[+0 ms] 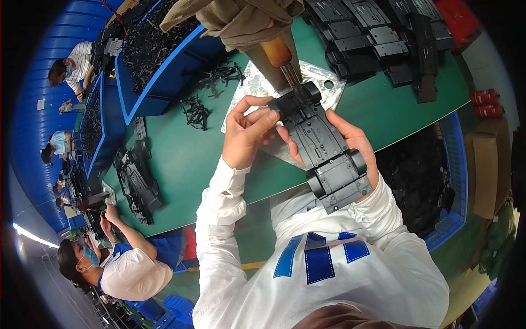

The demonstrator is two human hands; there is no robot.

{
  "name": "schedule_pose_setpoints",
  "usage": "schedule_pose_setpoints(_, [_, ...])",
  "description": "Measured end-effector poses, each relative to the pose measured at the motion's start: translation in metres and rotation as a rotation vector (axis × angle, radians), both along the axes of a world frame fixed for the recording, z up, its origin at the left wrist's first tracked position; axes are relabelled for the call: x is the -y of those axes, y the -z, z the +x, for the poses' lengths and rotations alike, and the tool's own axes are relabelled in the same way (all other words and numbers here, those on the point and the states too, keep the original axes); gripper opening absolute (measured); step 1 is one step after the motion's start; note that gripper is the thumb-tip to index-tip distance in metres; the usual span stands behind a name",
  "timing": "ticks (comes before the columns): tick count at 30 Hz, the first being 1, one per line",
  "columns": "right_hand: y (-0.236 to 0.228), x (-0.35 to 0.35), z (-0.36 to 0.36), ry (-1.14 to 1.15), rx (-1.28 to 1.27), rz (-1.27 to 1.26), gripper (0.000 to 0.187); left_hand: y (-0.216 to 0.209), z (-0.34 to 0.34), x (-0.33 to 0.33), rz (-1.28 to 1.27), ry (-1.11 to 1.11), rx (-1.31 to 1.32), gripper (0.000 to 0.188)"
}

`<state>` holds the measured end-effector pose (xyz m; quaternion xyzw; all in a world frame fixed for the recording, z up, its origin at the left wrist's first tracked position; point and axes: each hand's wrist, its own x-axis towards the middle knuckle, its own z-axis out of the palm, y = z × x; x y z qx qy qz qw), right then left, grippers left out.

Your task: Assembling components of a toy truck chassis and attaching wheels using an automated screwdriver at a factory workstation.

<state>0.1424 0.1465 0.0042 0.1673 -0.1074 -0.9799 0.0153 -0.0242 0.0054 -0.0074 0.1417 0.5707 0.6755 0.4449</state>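
A long black plastic chassis (318, 140), like the underside of a toy car, is held tilted over the table. My right hand (353, 140) wraps around its right side, with fingertips showing at its left edge. My left hand (246, 129) is closed, its thumb and index finger pinching at the far left corner of the chassis. Whether a small part sits in that pinch is hidden. The metal tip of a fixed tool with an orange-brown handle (275, 52) meets the far end of the chassis. Beneath lies a shiny metal-coloured plate (241, 104).
Small black parts (194, 112) lie left of the plate; a blue bin (143, 104) holds many more. Stacked black chassis (378, 33) stand back right, others (137, 183) at left. A blue crate (457, 203) is at right. A masked co-worker (129, 268) works at left. Brown cloth (235, 22) wraps the tool.
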Motion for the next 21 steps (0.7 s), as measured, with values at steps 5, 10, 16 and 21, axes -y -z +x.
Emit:
schedule_pose_setpoints(5, [-0.01, 0.002, -0.002, -0.005, 0.008, 0.135, 0.049, 0.003, 0.0, 0.001, 0.018, 0.004, 0.001, 0.027])
schedule_pose_setpoints(10, [-0.011, 0.005, -0.004, 0.02, 0.041, 0.113, 0.048, 0.002, 0.0, 0.002, -0.007, -0.014, -0.053, 0.025])
schedule_pose_setpoints(16, [-0.006, 0.005, -0.003, -0.01, -0.003, 0.08, 0.05, 0.0, 0.001, 0.006, 0.016, 0.001, -0.06, 0.027])
schedule_pose_setpoints(21, [-0.019, 0.007, -0.007, 0.013, 0.05, 0.104, 0.047, -0.002, 0.002, 0.005, 0.001, -0.03, -0.063, 0.027])
